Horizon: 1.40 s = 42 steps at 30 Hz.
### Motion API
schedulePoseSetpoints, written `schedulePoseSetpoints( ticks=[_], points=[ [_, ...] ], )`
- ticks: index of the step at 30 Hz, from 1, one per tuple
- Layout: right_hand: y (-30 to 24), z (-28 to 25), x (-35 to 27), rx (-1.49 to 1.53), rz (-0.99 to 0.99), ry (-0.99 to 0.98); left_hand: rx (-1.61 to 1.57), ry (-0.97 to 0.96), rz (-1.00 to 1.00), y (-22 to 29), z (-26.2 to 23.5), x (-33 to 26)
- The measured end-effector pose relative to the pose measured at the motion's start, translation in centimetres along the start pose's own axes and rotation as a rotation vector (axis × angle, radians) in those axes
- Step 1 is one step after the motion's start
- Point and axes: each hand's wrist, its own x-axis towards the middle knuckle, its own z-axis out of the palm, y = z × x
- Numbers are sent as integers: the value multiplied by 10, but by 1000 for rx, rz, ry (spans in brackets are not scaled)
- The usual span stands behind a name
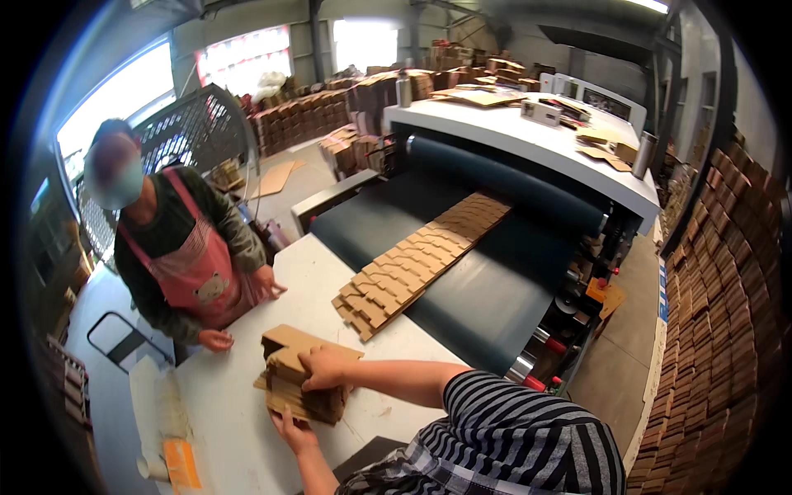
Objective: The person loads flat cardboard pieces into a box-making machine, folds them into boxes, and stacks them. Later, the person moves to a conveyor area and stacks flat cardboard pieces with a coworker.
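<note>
A thick stack of folded brown cardboard pieces stands on the white table, its layered edges facing me. My right hand reaches in from the right and presses on the stack's upper right side, fingers curled over it. At the near lower edge, my left hand grips the same stack, with some of its fingers hidden behind the cardboard. Beyond the stack, an overlapping row of flat die-cut cardboard pieces lies on the dark conveyor belt, its near end reaching onto the white table.
A person in a pink apron stands across the table at left, hands near its edge. The belt runs under a white-topped machine. Stacked cardboard walls the right side. An orange object lies at the table's near left.
</note>
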Motion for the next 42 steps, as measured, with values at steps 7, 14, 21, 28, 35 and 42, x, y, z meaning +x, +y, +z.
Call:
schedulePoseSetpoints(
  ticks=[7,14,21,28,35,42],
  points=[
    [33,16,-5,772,226,-143,691,-108,24,41,26,27],
    [28,-2,2,744,267,-447,652,98,-16,25,30,9],
    [23,-8,17,697,297,-455,554,72,-69,17,56,20],
    [32,4,80,931,291,-407,574,-36,-95,27,47,102],
    [-4,14,123,770,338,-286,373,-34,-223,60,21,135],
    [14,14,134,711,338,139,425,-60,-330,41,14,179]
  ],
)
